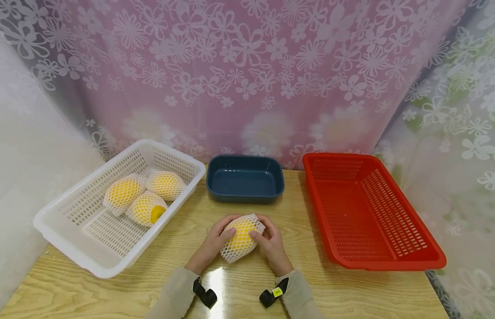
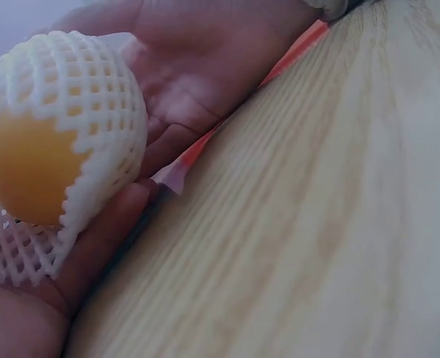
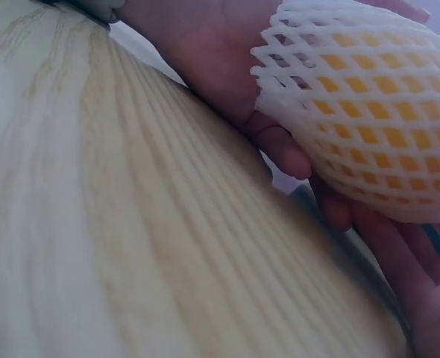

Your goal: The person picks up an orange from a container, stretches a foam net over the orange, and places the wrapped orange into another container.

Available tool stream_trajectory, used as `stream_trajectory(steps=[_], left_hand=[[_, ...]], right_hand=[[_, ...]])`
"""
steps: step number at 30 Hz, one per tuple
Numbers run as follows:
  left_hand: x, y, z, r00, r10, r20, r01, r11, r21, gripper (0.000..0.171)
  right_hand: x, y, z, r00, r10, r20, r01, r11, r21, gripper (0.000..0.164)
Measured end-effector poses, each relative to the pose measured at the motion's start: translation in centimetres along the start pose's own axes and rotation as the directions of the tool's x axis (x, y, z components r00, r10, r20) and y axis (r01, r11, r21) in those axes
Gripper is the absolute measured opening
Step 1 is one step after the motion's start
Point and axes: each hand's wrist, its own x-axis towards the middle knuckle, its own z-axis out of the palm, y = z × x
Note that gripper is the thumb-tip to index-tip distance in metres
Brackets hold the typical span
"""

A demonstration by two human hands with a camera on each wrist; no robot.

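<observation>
A yellow fruit in a white foam net (image 1: 242, 237) is held between both hands over the near middle of the table. My left hand (image 1: 213, 246) grips its left side, thumb lying on the top of the net. From the other side my right hand (image 1: 273, 243) holds it, with the thumb pressed near the net's upper right end. In the left wrist view, bare yellow skin of the fruit (image 2: 30, 168) shows past the net's ragged edge. The right wrist view has the net (image 3: 384, 112) stretched over the fruit, fingers of both hands beneath it.
A white basket (image 1: 83, 263) at the left holds several netted fruits (image 1: 123, 192). Behind the hands stands a dark blue tub (image 1: 245, 198), and at the right a red basket (image 1: 323, 226). All rest on a wooden table (image 1: 351, 292) before a pink floral curtain (image 1: 251, 66).
</observation>
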Motion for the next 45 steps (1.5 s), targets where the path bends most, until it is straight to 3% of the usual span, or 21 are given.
stream_trajectory(steps=[2, 9, 17, 23, 32, 38, 45], left_hand=[[0.0, 0.0, 0.0, 1.000, 0.023, 0.009, -0.023, 1.000, -0.007, 0.044], [0.1, -0.1, 0.0, 1.000, 0.015, 0.004, -0.015, 0.996, -0.092, 0.069], [0.3, -0.9, 0.1, 0.996, 0.092, 0.020, -0.088, 0.983, -0.160, 0.083], [0.2, -0.5, 0.4, 0.999, 0.044, 0.028, -0.038, 0.983, -0.181, 0.087], [0.3, -0.8, 0.6, 0.998, -0.040, -0.039, 0.038, 0.998, -0.048, 0.080], [0.2, -0.8, 0.6, 0.998, -0.047, -0.028, 0.046, 0.998, -0.048, 0.081], [0.2, -0.6, 0.6, 0.995, -0.069, -0.065, 0.071, 0.997, 0.032, 0.085]], right_hand=[[0.0, 0.0, 0.0, 1.000, 0.018, -0.022, -0.018, 1.000, 0.002, 0.040], [0.1, 0.0, 0.0, 0.991, 0.113, -0.077, -0.106, 0.990, 0.091, 0.040], [0.4, -0.2, 0.1, 0.970, 0.145, -0.196, -0.110, 0.978, 0.178, 0.043], [0.4, -0.1, 0.2, 0.941, 0.149, -0.305, -0.103, 0.982, 0.161, 0.039], [0.5, 0.1, 0.3, 0.939, 0.084, -0.333, -0.045, 0.992, 0.122, 0.029], [0.5, 0.1, 0.3, 0.943, 0.060, -0.326, -0.029, 0.995, 0.099, 0.025], [0.4, 0.0, 0.3, 0.951, 0.083, -0.298, -0.062, 0.995, 0.079, 0.035]])
